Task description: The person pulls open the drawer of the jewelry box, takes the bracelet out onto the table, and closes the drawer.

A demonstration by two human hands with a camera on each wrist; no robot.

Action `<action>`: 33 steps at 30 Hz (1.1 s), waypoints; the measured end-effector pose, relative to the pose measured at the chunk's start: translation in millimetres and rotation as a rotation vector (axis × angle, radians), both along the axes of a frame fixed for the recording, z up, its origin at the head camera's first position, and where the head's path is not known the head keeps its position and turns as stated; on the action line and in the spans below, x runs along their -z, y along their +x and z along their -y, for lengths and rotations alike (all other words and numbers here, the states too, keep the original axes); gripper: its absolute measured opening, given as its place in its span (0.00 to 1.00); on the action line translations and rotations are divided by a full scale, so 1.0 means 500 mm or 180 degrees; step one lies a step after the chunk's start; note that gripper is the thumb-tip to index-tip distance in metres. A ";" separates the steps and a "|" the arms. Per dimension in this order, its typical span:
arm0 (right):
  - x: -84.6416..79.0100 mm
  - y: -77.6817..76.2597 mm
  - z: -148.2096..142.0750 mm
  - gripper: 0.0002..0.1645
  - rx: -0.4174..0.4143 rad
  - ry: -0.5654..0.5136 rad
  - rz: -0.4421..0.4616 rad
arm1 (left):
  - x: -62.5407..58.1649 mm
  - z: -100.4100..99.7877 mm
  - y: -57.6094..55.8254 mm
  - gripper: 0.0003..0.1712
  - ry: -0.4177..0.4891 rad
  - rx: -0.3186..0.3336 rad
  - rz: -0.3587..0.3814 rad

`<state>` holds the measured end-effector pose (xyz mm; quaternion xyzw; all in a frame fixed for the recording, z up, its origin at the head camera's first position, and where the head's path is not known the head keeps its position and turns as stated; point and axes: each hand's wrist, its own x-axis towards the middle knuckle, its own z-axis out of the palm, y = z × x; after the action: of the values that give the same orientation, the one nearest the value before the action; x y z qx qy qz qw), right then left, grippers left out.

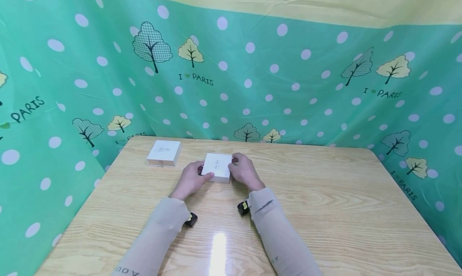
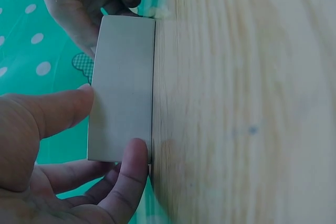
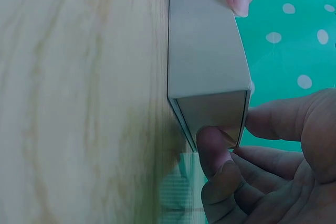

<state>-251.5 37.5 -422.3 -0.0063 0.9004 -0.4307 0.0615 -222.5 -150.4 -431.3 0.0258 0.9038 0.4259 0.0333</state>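
Observation:
A small white box (image 1: 217, 166) with dark lettering on its lid lies flat on the table between both hands. My left hand (image 1: 190, 180) holds its left side, the thumb along the near top edge. In the left wrist view, fingers of the left hand (image 2: 58, 150) also touch the end of the plain long side. My right hand (image 1: 246, 172) grips the right side. The right wrist view shows the right thumb at the top edge and a curled finger (image 3: 212, 148) against the recessed, drawer-like end face (image 3: 215, 114).
A second white box (image 1: 164, 151) with similar lettering stands at the table's back left, a small round mark on its pinkish front. The wooden table (image 1: 325, 212) ends at a green dotted curtain (image 1: 252, 87). Black wrist devices (image 1: 243, 208) sit at both cuffs.

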 end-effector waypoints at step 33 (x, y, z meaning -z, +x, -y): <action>0.004 -0.006 -0.011 0.29 0.0137 0.0016 0.0025 | 0.000 -0.015 -0.002 0.26 0.0145 -0.0056 0.0053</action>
<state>-254.6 42.8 -424.2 0.0150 0.9011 -0.4297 0.0558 -223.3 -143.0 -431.2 0.0151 0.8937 0.4469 0.0364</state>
